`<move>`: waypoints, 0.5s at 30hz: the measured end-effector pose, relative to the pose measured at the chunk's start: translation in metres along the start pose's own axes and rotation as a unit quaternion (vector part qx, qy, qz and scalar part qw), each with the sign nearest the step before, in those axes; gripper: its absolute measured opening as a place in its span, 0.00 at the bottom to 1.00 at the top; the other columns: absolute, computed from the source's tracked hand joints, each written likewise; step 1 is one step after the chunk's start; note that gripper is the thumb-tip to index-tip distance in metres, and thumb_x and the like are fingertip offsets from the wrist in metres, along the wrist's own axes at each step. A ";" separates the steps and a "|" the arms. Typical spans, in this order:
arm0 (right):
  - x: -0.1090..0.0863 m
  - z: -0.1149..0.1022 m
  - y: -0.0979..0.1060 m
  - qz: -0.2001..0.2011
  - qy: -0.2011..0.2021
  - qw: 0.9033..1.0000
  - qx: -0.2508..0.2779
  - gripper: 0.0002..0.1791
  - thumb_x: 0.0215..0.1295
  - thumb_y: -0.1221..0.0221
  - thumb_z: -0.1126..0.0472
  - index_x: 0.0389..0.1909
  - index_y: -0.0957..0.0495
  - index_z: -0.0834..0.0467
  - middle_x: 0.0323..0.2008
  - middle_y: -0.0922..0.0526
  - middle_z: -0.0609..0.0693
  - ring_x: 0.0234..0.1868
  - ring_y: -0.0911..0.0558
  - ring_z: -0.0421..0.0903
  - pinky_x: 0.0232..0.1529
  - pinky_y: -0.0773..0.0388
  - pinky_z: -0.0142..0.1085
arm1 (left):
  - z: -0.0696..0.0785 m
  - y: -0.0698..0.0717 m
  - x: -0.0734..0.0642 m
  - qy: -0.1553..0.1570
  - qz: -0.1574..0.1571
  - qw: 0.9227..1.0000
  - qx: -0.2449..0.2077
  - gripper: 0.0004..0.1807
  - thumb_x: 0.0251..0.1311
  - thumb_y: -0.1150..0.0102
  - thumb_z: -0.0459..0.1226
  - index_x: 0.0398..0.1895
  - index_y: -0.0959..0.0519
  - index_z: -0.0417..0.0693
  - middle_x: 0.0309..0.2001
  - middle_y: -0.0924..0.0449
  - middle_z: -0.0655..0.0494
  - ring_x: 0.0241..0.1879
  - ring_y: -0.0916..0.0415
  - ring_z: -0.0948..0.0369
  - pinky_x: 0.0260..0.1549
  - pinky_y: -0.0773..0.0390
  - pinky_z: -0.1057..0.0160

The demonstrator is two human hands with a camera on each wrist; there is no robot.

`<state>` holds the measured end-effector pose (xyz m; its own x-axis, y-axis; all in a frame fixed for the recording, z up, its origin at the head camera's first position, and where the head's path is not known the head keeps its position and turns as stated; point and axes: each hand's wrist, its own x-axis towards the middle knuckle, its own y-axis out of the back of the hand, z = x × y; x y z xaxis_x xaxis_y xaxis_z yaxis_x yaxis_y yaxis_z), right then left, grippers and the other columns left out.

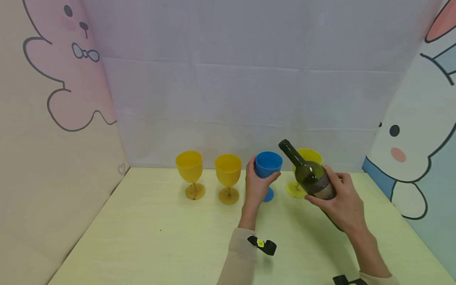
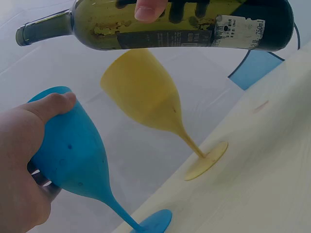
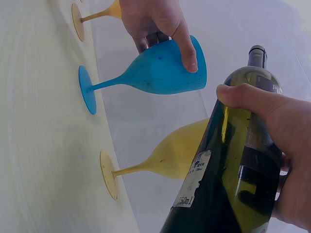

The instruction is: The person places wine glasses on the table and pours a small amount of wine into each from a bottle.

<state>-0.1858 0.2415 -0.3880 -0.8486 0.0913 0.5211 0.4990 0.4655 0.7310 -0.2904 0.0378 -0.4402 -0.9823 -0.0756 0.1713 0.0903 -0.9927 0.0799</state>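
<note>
A blue goblet (image 1: 268, 164) stands near the back of the table, and my left hand (image 1: 257, 183) grips its bowl, thumb on the near side. My right hand (image 1: 342, 204) holds a dark green wine bottle (image 1: 309, 174) around its body. The bottle is tilted, its neck pointing up and left toward the blue goblet, with a gap between mouth and rim. Behind the bottle stands a yellow goblet (image 1: 310, 155), partly hidden in the head view. In the left wrist view the bottle (image 2: 194, 24) lies almost level above that yellow goblet (image 2: 146, 92).
Two more yellow goblets, one at the far left (image 1: 189, 166) and one beside the blue goblet (image 1: 228, 174), stand in the same row. A pale cloth wall (image 1: 213, 95) rises behind the table (image 1: 142, 237). Side walls with cartoon animals flank it.
</note>
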 end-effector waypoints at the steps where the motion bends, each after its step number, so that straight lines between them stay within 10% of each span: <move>1: 0.000 0.000 0.000 0.000 -0.001 1.000 0.002 0.56 0.40 0.20 0.48 0.73 0.36 0.51 0.52 0.31 0.64 0.43 0.24 0.62 0.31 0.27 0.48 | 0.000 0.000 0.000 0.001 0.000 1.000 0.001 0.50 0.51 0.25 0.52 0.75 0.43 0.61 0.72 0.37 0.55 0.69 0.36 0.49 0.66 0.32 0.40; 15: 0.001 0.003 0.001 0.004 -0.003 1.000 0.017 0.55 0.41 0.21 0.49 0.73 0.37 0.51 0.53 0.32 0.64 0.44 0.24 0.63 0.35 0.24 0.59 | 0.003 -0.002 -0.003 0.004 0.001 1.000 -0.003 0.50 0.51 0.25 0.51 0.75 0.43 0.59 0.72 0.37 0.54 0.69 0.36 0.48 0.66 0.32 0.39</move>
<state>-0.1867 0.2450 -0.3885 -0.8456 0.0994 0.5244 0.4992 0.4950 0.7112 -0.2872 0.0404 -0.4377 -0.9832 -0.0784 0.1646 0.0916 -0.9930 0.0741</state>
